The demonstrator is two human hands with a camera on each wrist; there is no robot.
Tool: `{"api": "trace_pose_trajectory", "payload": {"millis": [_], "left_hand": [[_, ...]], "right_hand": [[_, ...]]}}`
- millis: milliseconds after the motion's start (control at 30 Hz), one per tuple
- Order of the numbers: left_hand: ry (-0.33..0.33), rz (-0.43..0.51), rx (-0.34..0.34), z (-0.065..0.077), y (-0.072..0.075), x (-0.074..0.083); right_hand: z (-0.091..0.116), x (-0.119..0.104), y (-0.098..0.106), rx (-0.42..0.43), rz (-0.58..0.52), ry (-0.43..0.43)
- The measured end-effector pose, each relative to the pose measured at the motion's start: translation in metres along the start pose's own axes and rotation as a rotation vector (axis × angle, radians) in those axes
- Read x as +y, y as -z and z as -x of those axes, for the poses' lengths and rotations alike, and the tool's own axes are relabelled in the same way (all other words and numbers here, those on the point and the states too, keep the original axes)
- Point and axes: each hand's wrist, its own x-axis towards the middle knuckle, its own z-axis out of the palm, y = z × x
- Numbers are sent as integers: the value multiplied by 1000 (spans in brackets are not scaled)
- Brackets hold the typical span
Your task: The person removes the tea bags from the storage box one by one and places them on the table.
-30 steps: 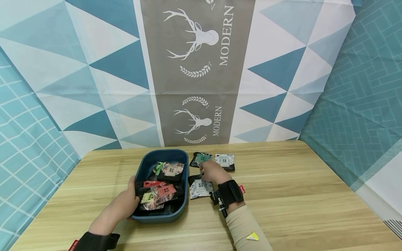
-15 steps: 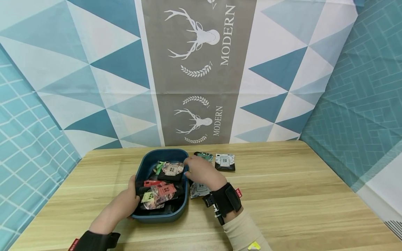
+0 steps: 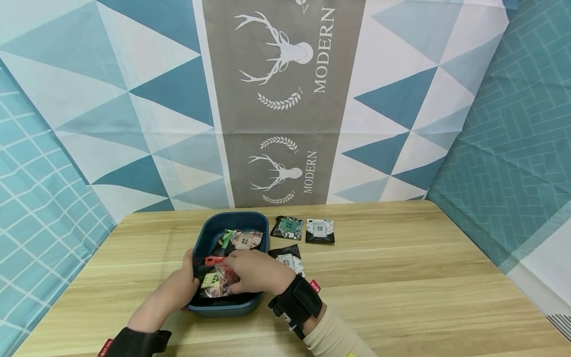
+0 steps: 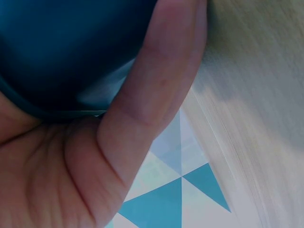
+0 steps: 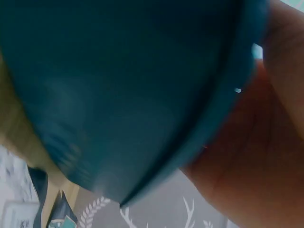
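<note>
A dark blue plastic bin point(image 3: 227, 311) stands on the wooden table, filled with several small black sachets. My left hand point(image 3: 176, 290) grips its left side; in the left wrist view a finger point(image 4: 156, 85) runs along the outer wall, with the rim at the palm. Reaching over the right rim, my right hand point(image 3: 258, 270) pinches a red-labelled sachet point(image 3: 228, 277) inside, its fingers covering much of it. Beside that lies a yellow-labelled sachet point(image 3: 211, 279), and farther back a beige-labelled one point(image 3: 245, 241). The bin's outer wall point(image 5: 118, 95) fills most of the right wrist view.
Right of the bin lie a green-labelled sachet point(image 3: 287, 226), a white-labelled sachet point(image 3: 319, 230), and nearer, a third sachet point(image 3: 288, 257) partly behind my right hand. A patterned cloth backdrop point(image 3: 276, 114) rises at the table's point(image 3: 401, 277) far edge.
My right hand has left the near sachet on the table, crossed the bin's right rim and come down on the red-labelled sachet inside. My left hand stays on the bin.
</note>
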Motion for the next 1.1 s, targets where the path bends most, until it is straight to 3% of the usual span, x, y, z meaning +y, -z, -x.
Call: {"api": "trace_pose_trajectory", "payload": {"millis": [200, 500, 1100], "left_hand": [[1, -3, 4, 0, 0, 0], [7, -6, 2, -1, -1, 0], [-6, -12, 9, 0, 0, 1]], "right_hand": [[0, -5, -3, 8, 38, 15], [1, -8, -6, -53, 33, -47], [0, -11, -7, -57, 12, -18]]}}
